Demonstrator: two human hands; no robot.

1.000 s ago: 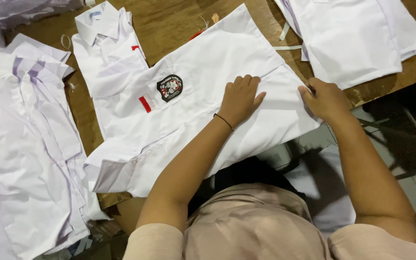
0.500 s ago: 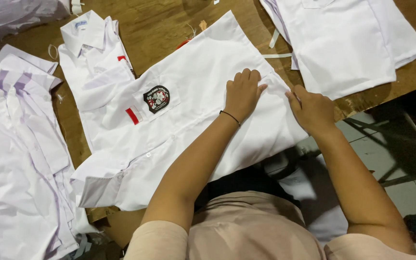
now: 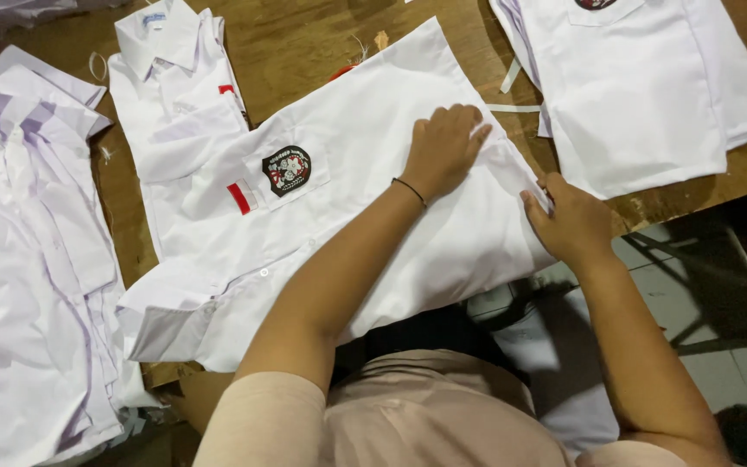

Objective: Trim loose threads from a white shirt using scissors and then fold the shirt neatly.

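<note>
Mid-fold on white shirt [image 3: 373,173]: left hand [image 3: 444,149] flat, pinning cloth; right hand [image 3: 569,223] pinching hem edge. Next likely: crisp crease, aligned edges.

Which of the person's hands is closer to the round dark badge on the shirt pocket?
Left. The left hand lies flat on the white shirt, a little to the right of the badge. The right hand grips the shirt's edge, farther off, beyond the left hand.
</note>
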